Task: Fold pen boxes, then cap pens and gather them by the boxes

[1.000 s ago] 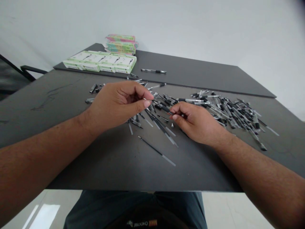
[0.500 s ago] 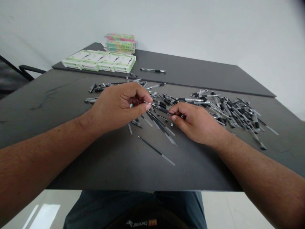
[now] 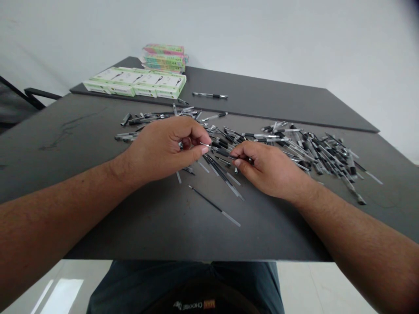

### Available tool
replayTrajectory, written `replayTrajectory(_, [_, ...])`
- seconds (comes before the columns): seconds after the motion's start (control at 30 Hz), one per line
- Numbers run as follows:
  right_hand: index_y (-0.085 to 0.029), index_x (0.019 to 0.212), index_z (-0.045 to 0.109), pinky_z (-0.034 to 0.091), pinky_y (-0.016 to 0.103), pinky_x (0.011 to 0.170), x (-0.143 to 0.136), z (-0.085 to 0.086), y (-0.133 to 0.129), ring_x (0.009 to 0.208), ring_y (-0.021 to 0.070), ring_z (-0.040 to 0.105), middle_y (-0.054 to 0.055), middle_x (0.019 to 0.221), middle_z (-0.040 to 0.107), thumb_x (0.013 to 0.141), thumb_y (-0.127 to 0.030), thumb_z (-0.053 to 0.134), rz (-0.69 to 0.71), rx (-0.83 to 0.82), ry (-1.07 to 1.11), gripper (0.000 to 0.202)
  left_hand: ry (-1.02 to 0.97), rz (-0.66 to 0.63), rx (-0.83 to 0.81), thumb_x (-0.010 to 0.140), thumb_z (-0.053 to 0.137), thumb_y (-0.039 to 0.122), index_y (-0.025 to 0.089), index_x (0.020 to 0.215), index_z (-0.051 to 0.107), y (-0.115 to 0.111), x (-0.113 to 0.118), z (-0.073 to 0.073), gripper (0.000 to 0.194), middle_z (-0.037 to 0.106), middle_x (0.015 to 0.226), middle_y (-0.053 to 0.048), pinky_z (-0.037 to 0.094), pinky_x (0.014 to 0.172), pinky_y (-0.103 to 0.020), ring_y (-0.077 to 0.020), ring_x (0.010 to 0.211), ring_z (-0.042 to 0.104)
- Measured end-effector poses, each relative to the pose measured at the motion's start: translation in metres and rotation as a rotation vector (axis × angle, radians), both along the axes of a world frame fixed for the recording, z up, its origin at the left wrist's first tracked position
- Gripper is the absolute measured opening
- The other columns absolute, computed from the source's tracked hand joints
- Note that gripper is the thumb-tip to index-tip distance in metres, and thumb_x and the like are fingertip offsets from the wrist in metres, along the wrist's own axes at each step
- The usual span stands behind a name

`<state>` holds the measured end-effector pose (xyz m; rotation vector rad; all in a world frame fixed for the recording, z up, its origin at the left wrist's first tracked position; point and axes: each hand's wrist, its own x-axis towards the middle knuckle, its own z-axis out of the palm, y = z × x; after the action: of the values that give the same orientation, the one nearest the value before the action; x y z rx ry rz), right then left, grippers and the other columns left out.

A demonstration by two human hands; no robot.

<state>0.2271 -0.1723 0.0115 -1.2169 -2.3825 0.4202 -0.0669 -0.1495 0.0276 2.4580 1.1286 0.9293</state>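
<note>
My left hand is closed in a pinch, with a thin silvery pen part between thumb and forefinger; its exact kind is too small to tell. Just to the right, my right hand grips a gel pen with a black rubber grip, its front end pointing at my left fingertips. Whether the pen and the silvery part touch, I cannot tell. Below the hands, several ink refills lie fanned out. A single refill rests closer to the table's front edge.
A heap of pens and pen parts spreads to the right, with more loose parts behind my left hand. On the raised back board are white-green boxes, a stack of colourful boxes and one pen.
Both hands keep nearly the same place and grip. The silvery part at my left fingertips shows slightly more and sits a little lower. The view has shifted very slightly.
</note>
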Motion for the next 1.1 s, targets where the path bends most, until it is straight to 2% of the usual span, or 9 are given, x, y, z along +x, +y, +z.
replayTrajectory(0.2, [-0.024,0.114,0.077,0.055,0.037,0.089,-0.0006,0.0016,-0.0010,0.095,0.0249,0.075,0.007,0.108,0.085,0.105,-0.020,0.063,0.012,0.001,-0.002,0.017,0.049,-0.022,0.075,0.102,0.069,0.033,0.022,0.107,0.082,0.0010,0.0007,0.0005,0.017,0.084,0.100,-0.003,0.058,0.082,-0.034,-0.0183,0.083,0.073])
replayTrajectory(0.4, [-0.025,0.112,0.078,0.055,0.038,0.090,-0.0015,0.0030,-0.0017,0.095,0.0250,0.074,0.006,0.108,0.086,0.105,-0.020,0.064,0.009,-0.003,-0.006,0.016,0.118,-0.004,0.056,0.102,0.068,0.035,0.027,0.105,0.083,0.0021,0.0020,0.0012,0.017,0.084,0.098,-0.001,0.060,0.087,-0.034,-0.0201,0.086,0.075])
replayTrajectory(0.57, [-0.023,0.114,0.079,0.055,0.037,0.091,-0.0019,0.0027,-0.0030,0.098,0.0252,0.075,0.007,0.108,0.085,0.105,-0.020,0.063,0.012,0.011,0.002,0.018,0.102,-0.048,0.090,0.102,0.067,0.034,0.025,0.103,0.081,0.0037,0.0020,0.0005,0.017,0.085,0.099,-0.002,0.059,0.086,-0.036,-0.0203,0.086,0.075])
replayTrajectory(0.77, [-0.025,0.113,0.079,0.055,0.037,0.092,-0.0019,0.0037,-0.0036,0.100,0.0256,0.075,0.006,0.109,0.086,0.105,-0.020,0.063,0.021,0.006,0.007,0.018,0.129,-0.007,0.047,0.101,0.068,0.035,0.027,0.103,0.081,0.0029,0.0021,0.0013,0.016,0.086,0.101,-0.001,0.061,0.090,-0.036,-0.0215,0.091,0.078])
replayTrajectory(1.1, [-0.023,0.112,0.079,0.055,0.036,0.090,-0.0014,0.0049,-0.0032,0.098,0.0246,0.076,0.006,0.108,0.086,0.108,-0.023,0.058,0.046,-0.033,0.082,0.021,0.074,-0.030,-0.010,0.102,0.067,0.040,0.028,0.098,0.079,0.0026,0.0011,0.0007,0.017,0.086,0.104,-0.003,0.063,0.091,-0.040,-0.0235,0.096,0.079])
